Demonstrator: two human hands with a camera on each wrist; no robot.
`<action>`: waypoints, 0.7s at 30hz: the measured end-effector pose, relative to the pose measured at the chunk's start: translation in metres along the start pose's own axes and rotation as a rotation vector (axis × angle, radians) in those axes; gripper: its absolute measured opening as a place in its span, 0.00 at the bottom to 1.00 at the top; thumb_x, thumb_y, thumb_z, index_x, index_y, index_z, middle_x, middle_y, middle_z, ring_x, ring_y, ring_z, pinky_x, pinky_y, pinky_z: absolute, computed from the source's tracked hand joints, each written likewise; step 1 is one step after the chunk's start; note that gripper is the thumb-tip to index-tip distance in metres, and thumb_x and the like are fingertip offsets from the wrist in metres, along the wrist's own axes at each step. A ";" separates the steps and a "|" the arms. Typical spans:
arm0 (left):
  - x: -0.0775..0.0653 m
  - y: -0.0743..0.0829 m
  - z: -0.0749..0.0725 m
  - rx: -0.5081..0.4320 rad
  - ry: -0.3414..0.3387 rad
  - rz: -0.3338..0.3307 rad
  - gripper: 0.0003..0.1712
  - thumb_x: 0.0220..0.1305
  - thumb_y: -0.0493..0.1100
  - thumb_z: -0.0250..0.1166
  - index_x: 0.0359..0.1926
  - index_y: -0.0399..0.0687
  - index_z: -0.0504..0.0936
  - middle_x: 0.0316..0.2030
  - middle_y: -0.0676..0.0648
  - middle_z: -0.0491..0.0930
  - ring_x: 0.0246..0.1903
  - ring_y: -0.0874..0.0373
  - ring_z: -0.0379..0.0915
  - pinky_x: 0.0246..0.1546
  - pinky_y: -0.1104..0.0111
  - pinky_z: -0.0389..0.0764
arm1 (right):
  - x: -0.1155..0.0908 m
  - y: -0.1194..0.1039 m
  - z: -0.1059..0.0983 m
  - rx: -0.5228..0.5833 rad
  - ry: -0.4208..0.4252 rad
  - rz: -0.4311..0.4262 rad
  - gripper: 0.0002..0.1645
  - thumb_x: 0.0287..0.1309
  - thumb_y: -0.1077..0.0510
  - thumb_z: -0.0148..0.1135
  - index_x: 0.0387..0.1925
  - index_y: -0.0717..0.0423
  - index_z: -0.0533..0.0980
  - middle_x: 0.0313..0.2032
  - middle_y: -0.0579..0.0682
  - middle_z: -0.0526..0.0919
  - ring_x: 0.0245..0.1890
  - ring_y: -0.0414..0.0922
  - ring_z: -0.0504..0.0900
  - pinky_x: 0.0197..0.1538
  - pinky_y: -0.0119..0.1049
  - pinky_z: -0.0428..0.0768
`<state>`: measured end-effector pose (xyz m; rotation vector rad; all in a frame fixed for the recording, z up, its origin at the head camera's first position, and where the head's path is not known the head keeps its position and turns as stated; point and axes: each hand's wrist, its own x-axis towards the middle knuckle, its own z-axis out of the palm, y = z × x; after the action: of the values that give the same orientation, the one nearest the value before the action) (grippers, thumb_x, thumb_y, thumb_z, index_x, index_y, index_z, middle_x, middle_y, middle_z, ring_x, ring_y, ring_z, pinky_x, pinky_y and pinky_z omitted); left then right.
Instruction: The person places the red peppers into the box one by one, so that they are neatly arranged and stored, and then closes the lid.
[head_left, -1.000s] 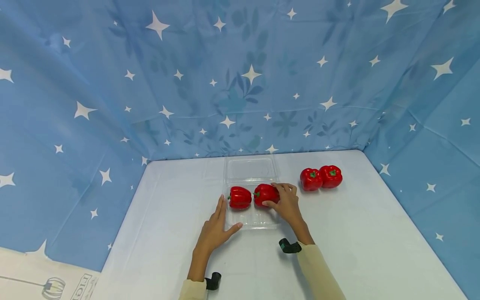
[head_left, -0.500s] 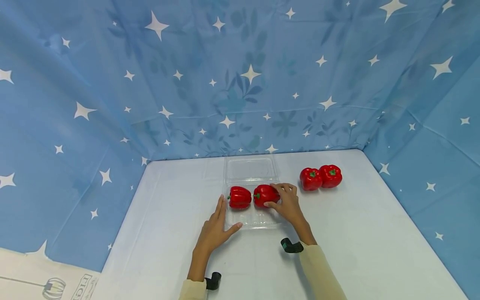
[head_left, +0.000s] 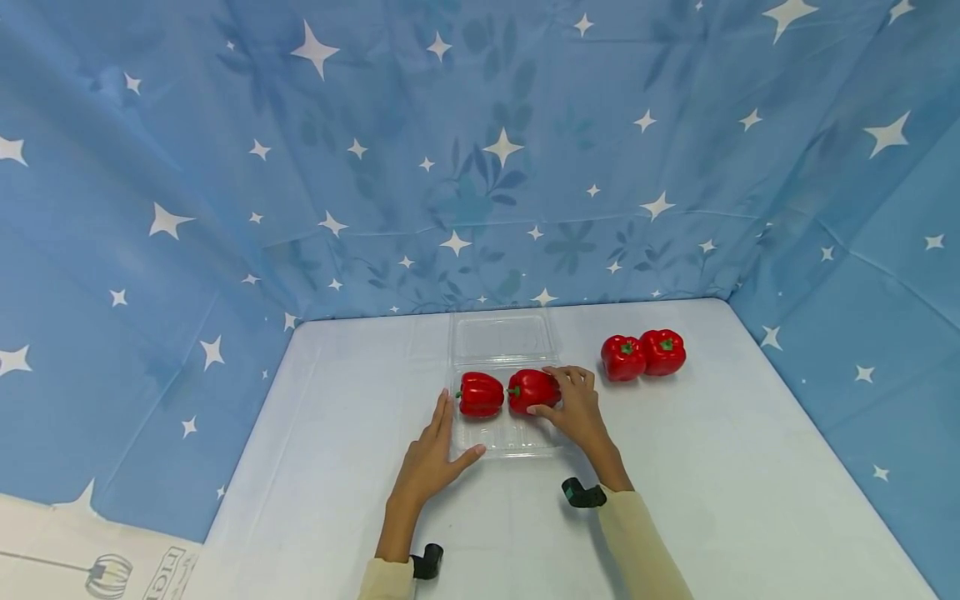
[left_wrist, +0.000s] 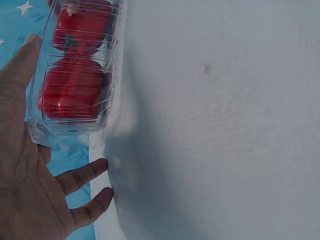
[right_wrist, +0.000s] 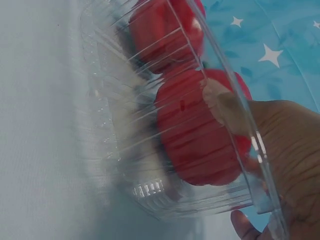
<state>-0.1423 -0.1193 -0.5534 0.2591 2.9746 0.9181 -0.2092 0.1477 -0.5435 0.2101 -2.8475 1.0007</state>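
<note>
The held pepper [head_left: 532, 390] lies on its side within the right half of the clear box [head_left: 517, 455], its green stem towards nine o'clock. The right hand [head_left: 577, 412] curls round its three-o'clock end, thumb on the near side, fingers on the far side. I'd judge it light and firm, with a slick, shiny skin, best pinched across the widest part; the thin box probably flexes. Just beside it, at nine o'clock, lies a second pepper [head_left: 481, 395]. At the box's eight o'clock the left hand [head_left: 427, 468] is spread, gripping nothing, straight fingers along the side. The lid [head_left: 501, 337] lies back at twelve. Between two and three o'clock, two loose peppers [head_left: 622, 360] sit together on the white counter [head_left: 337, 450], before a starry curtain [head_left: 420, 200].
</note>
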 end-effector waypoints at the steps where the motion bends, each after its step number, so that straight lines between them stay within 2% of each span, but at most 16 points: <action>1: 0.000 0.000 0.000 0.002 -0.001 0.000 0.61 0.56 0.77 0.57 0.78 0.52 0.44 0.78 0.54 0.41 0.68 0.41 0.64 0.59 0.37 0.70 | 0.000 0.000 0.000 0.005 -0.002 0.001 0.47 0.43 0.47 0.78 0.65 0.53 0.69 0.61 0.61 0.70 0.66 0.58 0.58 0.58 0.65 0.71; 21: 0.000 -0.002 0.000 -0.007 -0.001 0.006 0.62 0.54 0.80 0.54 0.78 0.52 0.44 0.78 0.55 0.40 0.69 0.42 0.62 0.59 0.35 0.68 | -0.004 -0.001 -0.002 0.010 0.010 0.004 0.44 0.45 0.47 0.78 0.62 0.56 0.70 0.61 0.59 0.71 0.65 0.56 0.59 0.61 0.63 0.69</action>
<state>-0.1430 -0.1210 -0.5542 0.2687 2.9708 0.9282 -0.2055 0.1487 -0.5425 0.1993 -2.8351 1.0146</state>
